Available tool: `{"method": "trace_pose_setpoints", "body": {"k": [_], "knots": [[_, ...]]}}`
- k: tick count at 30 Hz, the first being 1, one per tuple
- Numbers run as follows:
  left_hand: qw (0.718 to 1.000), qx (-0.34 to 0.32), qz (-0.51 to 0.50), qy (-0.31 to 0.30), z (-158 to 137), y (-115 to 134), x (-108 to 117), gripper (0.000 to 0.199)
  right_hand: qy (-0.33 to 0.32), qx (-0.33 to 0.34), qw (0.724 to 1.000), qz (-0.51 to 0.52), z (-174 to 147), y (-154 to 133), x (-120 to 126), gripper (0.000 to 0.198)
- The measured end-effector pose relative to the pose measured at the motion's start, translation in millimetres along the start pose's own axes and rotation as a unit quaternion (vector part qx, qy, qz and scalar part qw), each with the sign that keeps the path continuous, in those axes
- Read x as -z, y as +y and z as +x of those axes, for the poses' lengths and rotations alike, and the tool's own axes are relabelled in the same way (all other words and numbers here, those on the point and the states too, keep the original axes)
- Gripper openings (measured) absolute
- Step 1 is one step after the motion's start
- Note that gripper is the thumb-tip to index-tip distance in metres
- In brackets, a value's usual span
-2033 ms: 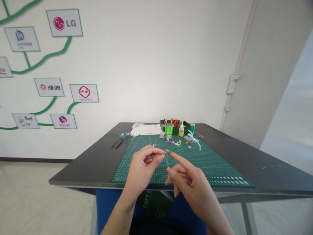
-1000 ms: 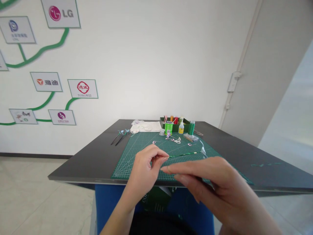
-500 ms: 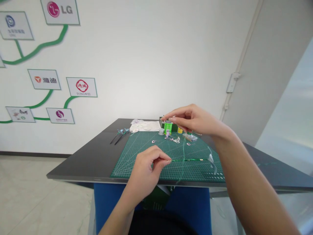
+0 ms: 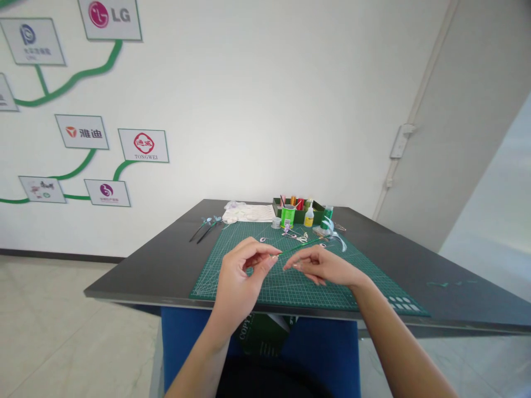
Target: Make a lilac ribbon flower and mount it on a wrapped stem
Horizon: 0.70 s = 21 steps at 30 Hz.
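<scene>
My left hand (image 4: pixel 243 271) pinches the near end of a thin green wire stem (image 4: pixel 298 247) between thumb and fingertips. The stem slants up and away to the right, over the cutting mat. Pale blue-white curved petals (image 4: pixel 338 239) fan out at its far end. Just below the stem is my right hand (image 4: pixel 326 266), its thumb and forefinger drawn close together and the other fingers loosely bent. Whatever lies between those fingertips is too small to make out.
A green cutting mat (image 4: pixel 207 279) covers much of the dark table (image 4: pixel 145 268). Behind are a green can (image 4: pixel 287 215), a glue bottle (image 4: pixel 309 216), a green box (image 4: pixel 277 208) with thread spools and white scissors (image 4: pixel 302 238). Two dark stems with blue flowers (image 4: pixel 203 235) lie left.
My right hand has come down from above the mat to beside the stem. The stem's petalled end has swung up and away, while my left hand keeps its pinch, slightly higher.
</scene>
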<state>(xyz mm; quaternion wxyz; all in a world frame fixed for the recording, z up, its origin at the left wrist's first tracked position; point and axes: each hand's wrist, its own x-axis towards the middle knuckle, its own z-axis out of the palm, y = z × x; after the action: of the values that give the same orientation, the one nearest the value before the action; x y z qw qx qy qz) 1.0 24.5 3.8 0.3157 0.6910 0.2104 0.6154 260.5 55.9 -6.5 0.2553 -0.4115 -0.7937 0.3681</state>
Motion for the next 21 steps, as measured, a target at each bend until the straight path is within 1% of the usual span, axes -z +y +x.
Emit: {"method": "trace_pose_setpoints", "body": {"k": [2,4,8,10,11,12,13,14,16,17,18,19,20,21], "knots": [[0.999,0.022,-0.026,0.001,2.7,-4.8,0.4,0.01,-0.002,-0.011,1.0,0.007,-8.2,6.4,-2.9,0.048],[0.998,0.044,-0.051,0.004,5.1,-10.0,0.1,0.008,0.018,-0.043,0.999,-0.007,-14.9,13.7,-1.2,0.051],[0.993,0.078,-0.084,0.002,8.6,-17.8,-1.9,0.006,0.093,-0.135,0.984,-0.063,-25.9,30.2,14.8,0.053],[0.991,0.094,-0.095,0.0,9.7,-19.6,-2.8,0.009,0.138,-0.175,0.971,-0.091,-33.1,37.9,27.5,0.048],[0.99,0.103,-0.1,-0.002,10.1,-20.1,-3.1,0.011,0.164,-0.202,0.959,-0.111,-37.6,41.4,34.4,0.044],[0.988,0.11,-0.104,-0.003,10.3,-20.3,-3.2,0.013,0.194,-0.233,0.943,-0.134,-42.8,44.5,41.3,0.04],[0.987,0.115,-0.108,-0.003,10.4,-20.4,-3.2,0.014,0.229,-0.27,0.921,-0.161,-48.6,47.1,47.9,0.036],[0.987,0.118,-0.111,-0.002,10.5,-20.4,-3.1,0.015,0.267,-0.308,0.893,-0.191,-54.7,49.1,53.8,0.033],[0.987,0.118,-0.109,0.002,10.3,-20.0,-3.1,0.015,0.344,-0.378,0.822,-0.25,-67.1,49.9,62.2,0.031],[0.988,0.118,-0.105,0.001,10.2,-19.7,-3.2,0.015,0.377,-0.401,0.789,-0.275,-72.7,48.2,64.0,0.032],[0.988,0.116,-0.098,0.0,10.1,-19.3,-3.5,0.015,0.402,-0.413,0.762,-0.295,-77.3,44.7,63.7,0.034],[0.989,0.114,-0.092,-0.004,9.9,-18.8,-4.0,0.015,0.419,-0.418,0.744,-0.311,-80.7,39.3,60.8,0.037],[0.99,0.11,-0.087,-0.007,9.6,-18.2,-4.7,0.014,0.431,-0.41,0.736,-0.323,-82.7,32.1,55.2,0.039],[0.991,0.106,-0.083,-0.01,9.2,-17.6,-5.7,0.014,0.44,-0.39,0.74,-0.327,-83.0,23.0,46.5,0.039]]}}
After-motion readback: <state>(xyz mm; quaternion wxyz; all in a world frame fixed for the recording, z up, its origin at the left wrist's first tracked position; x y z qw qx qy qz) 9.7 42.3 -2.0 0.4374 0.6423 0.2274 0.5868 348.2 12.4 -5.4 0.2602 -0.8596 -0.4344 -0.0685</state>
